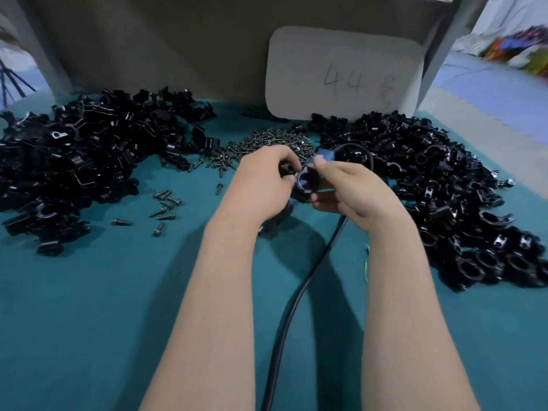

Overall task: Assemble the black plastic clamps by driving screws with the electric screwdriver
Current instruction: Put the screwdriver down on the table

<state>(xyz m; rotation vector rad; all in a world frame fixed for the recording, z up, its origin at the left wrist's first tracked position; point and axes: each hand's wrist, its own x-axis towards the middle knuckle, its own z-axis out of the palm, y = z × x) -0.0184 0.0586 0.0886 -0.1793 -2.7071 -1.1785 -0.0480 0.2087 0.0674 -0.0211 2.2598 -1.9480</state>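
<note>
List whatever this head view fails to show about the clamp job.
All in the head view:
- Electric screwdriver: only a blue bit shows behind the right hand; tip hidden.
- Clamp: the left hand and right fingers cover it, so any screw is unseen.
- White card: marks after 44 are blurred.
- Left pile of parts: cut off by the left edge.

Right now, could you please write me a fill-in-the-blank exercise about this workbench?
The white rounded card reads ____.
Small dark metal screws are heaped ____ the left pile and right pile of black plastic clamp parts.
The left hand and right hand ____ grip the round black plastic clamp.
Answers: 44; between; both.
</note>
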